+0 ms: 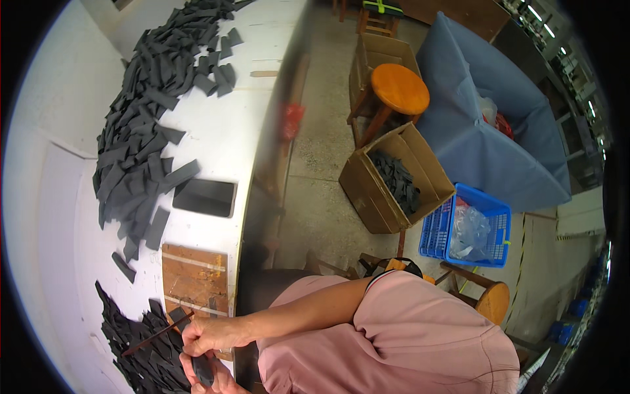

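My right hand (213, 333) is closed, fingers curled down over the near edge of the dark pile; what it pinches is hidden. Just below it, my left hand (213, 379) grips a small dark grey fabric piece (203, 372). A thin dark-brown rod (154, 337) slants over the pile, its upper end close to my right fingers; I cannot tell if they hold it. Under and beside the rod lies a heap of narrow black fabric pieces (134, 328). A worn brown wooden board (191, 279) lies above my hands, another small dark piece (177, 315) at its lower edge.
A long pile of grey fabric strips (147, 118) covers the white table (223, 131); a dark flat rectangular device (205, 198) lies beside it. Off the table stand a cardboard box (374, 197) of dark pieces, a blue crate (436, 226), a wooden stool (400, 88) and a large blue-grey fabric bin (512, 161).
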Action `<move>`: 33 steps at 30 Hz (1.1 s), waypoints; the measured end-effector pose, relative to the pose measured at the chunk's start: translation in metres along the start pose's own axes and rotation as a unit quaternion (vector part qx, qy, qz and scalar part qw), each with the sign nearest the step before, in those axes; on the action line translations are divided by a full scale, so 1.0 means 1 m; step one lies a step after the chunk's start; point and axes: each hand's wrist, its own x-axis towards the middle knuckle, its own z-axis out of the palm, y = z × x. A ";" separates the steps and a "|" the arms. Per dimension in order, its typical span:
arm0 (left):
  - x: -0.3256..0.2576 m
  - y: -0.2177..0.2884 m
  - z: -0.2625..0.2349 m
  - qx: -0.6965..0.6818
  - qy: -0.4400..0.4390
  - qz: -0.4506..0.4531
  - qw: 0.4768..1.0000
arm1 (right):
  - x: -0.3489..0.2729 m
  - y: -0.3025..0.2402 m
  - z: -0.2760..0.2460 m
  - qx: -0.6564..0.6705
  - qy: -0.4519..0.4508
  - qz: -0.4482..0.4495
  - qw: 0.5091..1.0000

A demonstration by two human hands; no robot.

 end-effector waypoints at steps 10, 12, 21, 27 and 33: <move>0.006 -0.013 0.012 0.275 0.190 0.196 0.922 | 0.016 -0.003 0.008 -0.411 0.078 -0.236 0.877; -0.003 0.004 0.014 0.197 0.196 0.070 0.958 | 0.020 -0.011 0.017 -0.447 0.069 -0.216 0.865; 0.038 0.081 0.026 -0.454 -0.093 -0.082 0.882 | 0.086 -0.082 0.061 -0.402 -0.047 -0.067 0.912; 0.068 0.032 -0.034 -0.417 0.033 -0.153 0.895 | 0.108 -0.049 0.002 -0.151 -0.026 0.206 0.966; 0.064 0.042 -0.005 0.075 0.121 0.038 0.989 | 0.111 -0.044 -0.011 -0.242 -0.038 0.191 0.950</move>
